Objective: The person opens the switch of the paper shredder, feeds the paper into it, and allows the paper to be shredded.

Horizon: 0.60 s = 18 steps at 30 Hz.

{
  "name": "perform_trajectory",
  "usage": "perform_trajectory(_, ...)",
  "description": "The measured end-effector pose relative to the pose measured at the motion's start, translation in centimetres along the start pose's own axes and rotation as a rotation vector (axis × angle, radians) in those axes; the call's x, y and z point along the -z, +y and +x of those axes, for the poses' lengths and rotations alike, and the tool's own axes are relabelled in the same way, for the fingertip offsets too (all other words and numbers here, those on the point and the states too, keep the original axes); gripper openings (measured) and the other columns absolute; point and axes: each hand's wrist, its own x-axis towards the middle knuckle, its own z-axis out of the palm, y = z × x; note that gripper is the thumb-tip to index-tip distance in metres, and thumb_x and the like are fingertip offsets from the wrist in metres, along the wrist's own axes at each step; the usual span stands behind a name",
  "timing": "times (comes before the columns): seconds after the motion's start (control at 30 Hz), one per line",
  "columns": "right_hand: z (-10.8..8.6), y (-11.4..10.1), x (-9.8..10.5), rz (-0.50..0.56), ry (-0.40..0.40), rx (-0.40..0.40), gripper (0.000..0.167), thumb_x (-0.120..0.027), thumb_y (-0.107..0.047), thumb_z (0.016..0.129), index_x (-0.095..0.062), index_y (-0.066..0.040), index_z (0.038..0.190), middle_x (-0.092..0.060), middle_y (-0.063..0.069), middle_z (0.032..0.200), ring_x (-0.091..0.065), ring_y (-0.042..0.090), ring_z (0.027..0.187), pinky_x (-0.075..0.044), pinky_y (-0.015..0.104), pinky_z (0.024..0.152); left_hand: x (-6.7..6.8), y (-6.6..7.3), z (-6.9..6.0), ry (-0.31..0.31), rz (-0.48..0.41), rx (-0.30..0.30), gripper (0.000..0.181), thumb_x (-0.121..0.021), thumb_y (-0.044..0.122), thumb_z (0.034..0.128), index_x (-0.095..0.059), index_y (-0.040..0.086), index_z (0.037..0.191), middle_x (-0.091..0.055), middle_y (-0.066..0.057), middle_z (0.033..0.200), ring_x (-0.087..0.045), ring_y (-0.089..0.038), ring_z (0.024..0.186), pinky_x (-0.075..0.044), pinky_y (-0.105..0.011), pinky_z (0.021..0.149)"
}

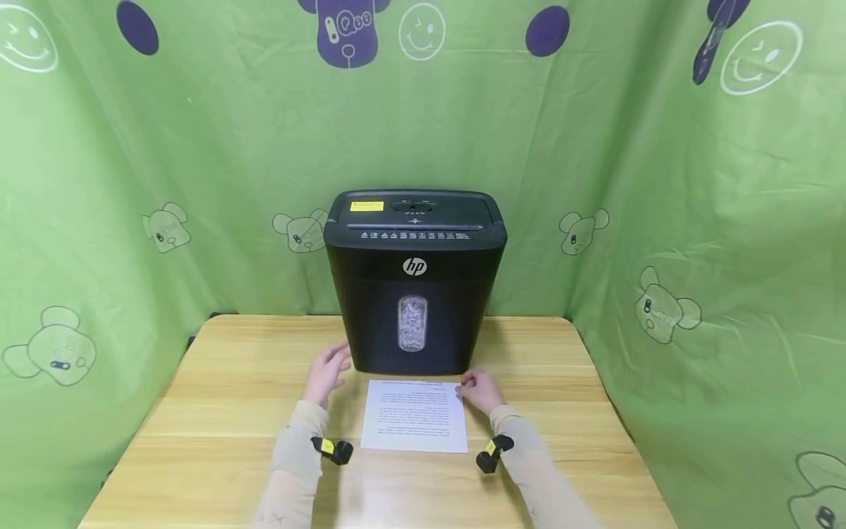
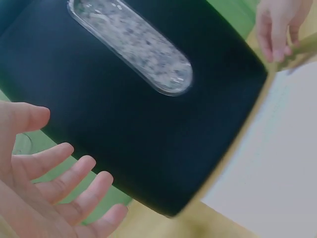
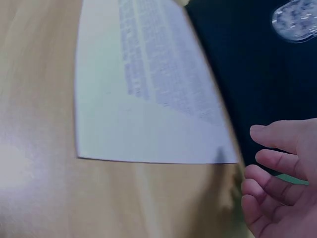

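Note:
A black paper shredder (image 1: 370, 308) with an hp logo stands upright at the back of the table. One printed white sheet (image 1: 415, 417) lies flat in front of it, its text upside down in the head view. My left hand (image 1: 325, 373) is beside the shredder's lower left side; in the left wrist view that hand (image 2: 54, 188) has its fingers spread and holds nothing. At the sheet's far right corner is my right hand (image 1: 481, 391). Its fingers look loosely bent in the right wrist view, where the hand (image 3: 285, 173) shows nothing gripped; whether it touches the corner, I cannot tell.
The light wooden table (image 1: 225, 411) has green patterned cloth (image 1: 218, 147) behind it and on both sides. Small black devices with yellow labels sit on the left wrist (image 1: 333, 450) and right wrist (image 1: 494, 453). Shreds (image 1: 413, 323) show through the shredder's window.

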Motion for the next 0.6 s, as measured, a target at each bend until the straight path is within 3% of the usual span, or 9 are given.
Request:
perform_trajectory(0.13, 0.3, 0.5, -1.0, -0.042, 0.039, 0.024, 0.029, -0.077, -0.005, 0.071, -0.066, 0.007, 0.096, -0.059, 0.007, 0.074, -0.052, 0.016, 0.069, -0.044, 0.026, 0.065, -0.5, -2.1, -0.8, -0.005, -0.024, 0.026, 0.050, -0.051, 0.027, 0.0987, -0.045, 0.001, 0.141, -0.049, -0.025, 0.143, -0.051, -0.045, 0.127, -0.041, -0.058, 0.105)
perform_trajectory(0.27, 0.2, 0.2, -1.4, -0.118, 0.071, 0.061, 0.034, -0.079, -0.006, 0.066, -0.066, 0.006, 0.095, -0.060, 0.012, 0.077, -0.053, 0.022, 0.073, -0.046, 0.035, 0.068, -1.0, -3.6, -1.5, -0.008, -0.019, 0.021, 0.048, -0.049, 0.023, 0.0991, -0.045, -0.004, 0.139, -0.050, -0.028, 0.140, -0.051, -0.048, 0.125, -0.043, -0.059, 0.104)
perform_trajectory(0.37, 0.2, -0.1, -1.4, -0.172, 0.065, 0.052, 0.035, -0.080, -0.008, 0.066, -0.065, 0.004, 0.095, -0.060, 0.012, 0.081, -0.053, 0.024, 0.076, -0.046, 0.037, 0.072, -1.1, -4.3, -1.9, -0.005, -0.019, 0.022, 0.047, -0.048, 0.021, 0.0989, -0.046, -0.005, 0.138, -0.050, -0.029, 0.139, -0.051, -0.048, 0.125, -0.043, -0.061, 0.103)
perform_trajectory(0.6, 0.0, -0.7, -1.3, -0.185, 0.051, 0.047, 0.032, -0.080, -0.006, 0.067, -0.065, 0.005, 0.092, -0.058, 0.014, 0.080, -0.053, 0.026, 0.075, -0.046, 0.038, 0.071, -1.2, -5.4, -2.4, 0.002, -0.010, 0.046, 0.048, -0.049, 0.024, 0.0989, -0.046, -0.001, 0.139, -0.051, -0.027, 0.139, -0.053, -0.046, 0.124, -0.044, -0.060, 0.101)
